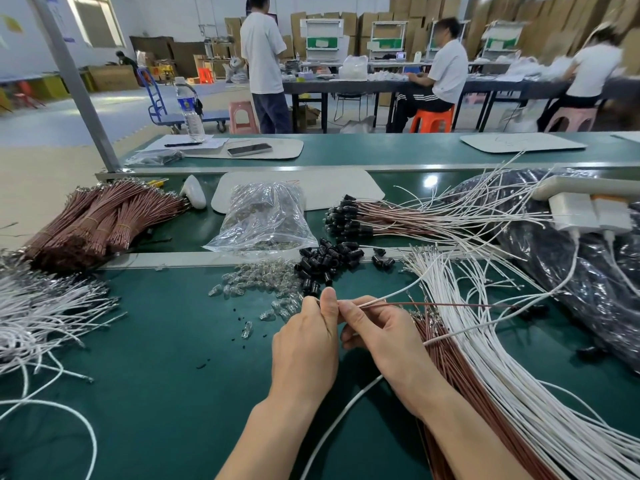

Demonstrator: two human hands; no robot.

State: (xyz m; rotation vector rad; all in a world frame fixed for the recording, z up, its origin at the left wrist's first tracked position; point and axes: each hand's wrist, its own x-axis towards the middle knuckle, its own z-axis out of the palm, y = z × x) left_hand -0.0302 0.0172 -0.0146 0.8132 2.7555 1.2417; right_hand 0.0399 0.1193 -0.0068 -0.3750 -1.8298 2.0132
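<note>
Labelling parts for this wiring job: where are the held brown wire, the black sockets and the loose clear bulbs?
brown wire (450, 304), head view, its straight middle stretch.
black sockets (325, 262), head view, middle of the pile.
clear bulbs (256, 282), head view, middle of the heap.

Caps (325, 263) lie between bulbs (256, 282) and wires (460, 306).

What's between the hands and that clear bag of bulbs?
In the head view, a scatter of loose clear bulbs on the green mat, with a metal rail just before the bag.
</note>
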